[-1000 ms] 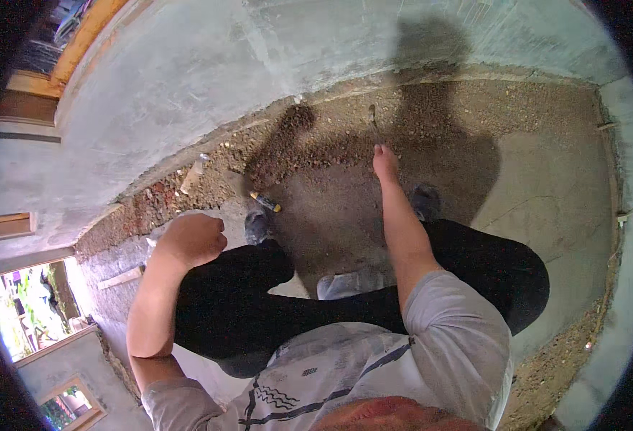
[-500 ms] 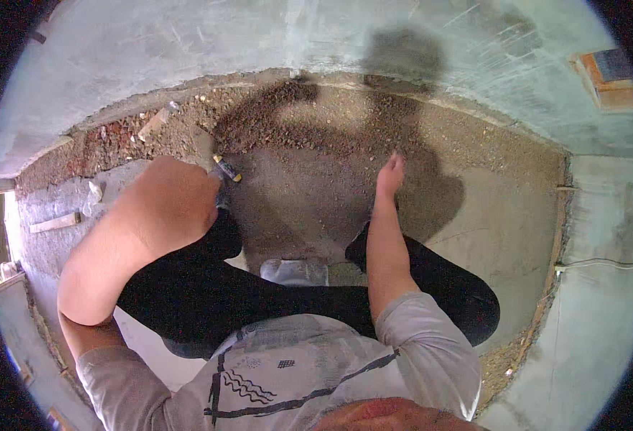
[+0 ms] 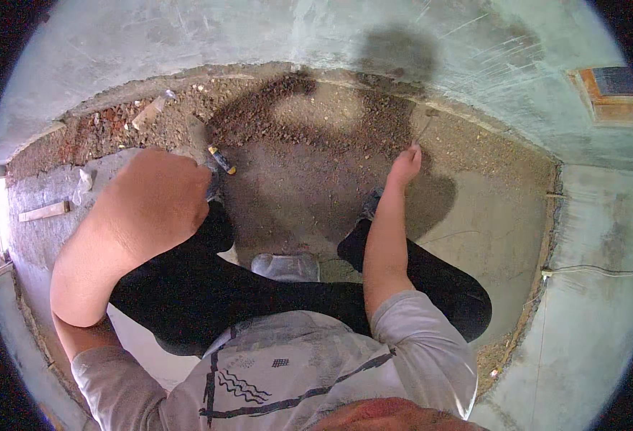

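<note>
My left hand (image 3: 162,197) is closed and held over my left shin and foot; its fingers curl out of sight, so anything inside is hidden. Just beyond it, a dark tube-shaped object with yellow ends (image 3: 221,159) lies on the ground. My right hand (image 3: 406,165) is closed around a thin-stemmed tool (image 3: 424,129), reaching past my right foot. The tool's small dark tip is over the sandy strip at the right end of the heaped gravelly soil (image 3: 316,129); whether it touches is unclear.
A grey plastered wall (image 3: 259,36) curves along the far side. Wood pieces (image 3: 43,212) and crumpled clear plastic (image 3: 84,183) lie left. A translucent plastic piece (image 3: 285,267) sits by my crossed legs. A cable (image 3: 596,270) runs along the right wall, which has a framed opening (image 3: 611,93) farther up.
My right hand has shifted right and slightly farther out, and the thin tool now shows beyond it. My left hand stays closed in nearly the same place; the view has shifted slightly.
</note>
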A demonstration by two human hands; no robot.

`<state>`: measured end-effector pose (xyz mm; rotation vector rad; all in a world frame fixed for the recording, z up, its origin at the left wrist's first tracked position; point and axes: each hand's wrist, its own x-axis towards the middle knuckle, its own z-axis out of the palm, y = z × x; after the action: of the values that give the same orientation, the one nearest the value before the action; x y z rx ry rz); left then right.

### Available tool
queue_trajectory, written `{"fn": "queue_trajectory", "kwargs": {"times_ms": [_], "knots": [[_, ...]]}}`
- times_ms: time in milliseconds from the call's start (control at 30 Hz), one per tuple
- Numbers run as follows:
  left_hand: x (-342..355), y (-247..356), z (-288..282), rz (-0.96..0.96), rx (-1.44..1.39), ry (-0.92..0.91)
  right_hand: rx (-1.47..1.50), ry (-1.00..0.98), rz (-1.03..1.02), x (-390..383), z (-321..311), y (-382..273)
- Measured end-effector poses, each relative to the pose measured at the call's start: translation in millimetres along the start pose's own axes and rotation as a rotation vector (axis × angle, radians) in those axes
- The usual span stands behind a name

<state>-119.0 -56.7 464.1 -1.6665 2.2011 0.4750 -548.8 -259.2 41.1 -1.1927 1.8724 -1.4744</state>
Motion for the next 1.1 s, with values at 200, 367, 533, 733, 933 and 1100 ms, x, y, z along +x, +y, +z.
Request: {"fn": "queue_trajectory", "kwargs": {"times_ms": [200, 367, 533, 733, 933, 1100], "knots": [[-1.1, -2.4, -0.4, 0.005, 0.004, -0.014, -0.718, -0.152, -0.03, -47.3, 3.2, 69.1], [-1.6, -4.5, 1.0, -0.006, 0.005, -0.024, -0.362, -0.287, 0.43, -40.4, 3.9, 96.5], [-3.8, -4.9, 1.1, 0.014, -0.082, -0.012, -0.528, -0.218, 0.076, -16.8, 19.5, 44.3], [-7.5, -1.9, 2.4, 0.11, -0.022, 0.004, 0.331, -0.271, 0.152, -25.4, 67.3, -75.7], [-8.1, -3.4, 4.9, 0.163, 0.022, -0.02, 0.521, -0.344, 0.008, -40.8, 138.0, -66.4], [0.8, -7.4, 9.5, 0.05, 0.001, -0.138, -0.027, -0.429, -0.316, -86.1, 194.5, 20.5]]}}
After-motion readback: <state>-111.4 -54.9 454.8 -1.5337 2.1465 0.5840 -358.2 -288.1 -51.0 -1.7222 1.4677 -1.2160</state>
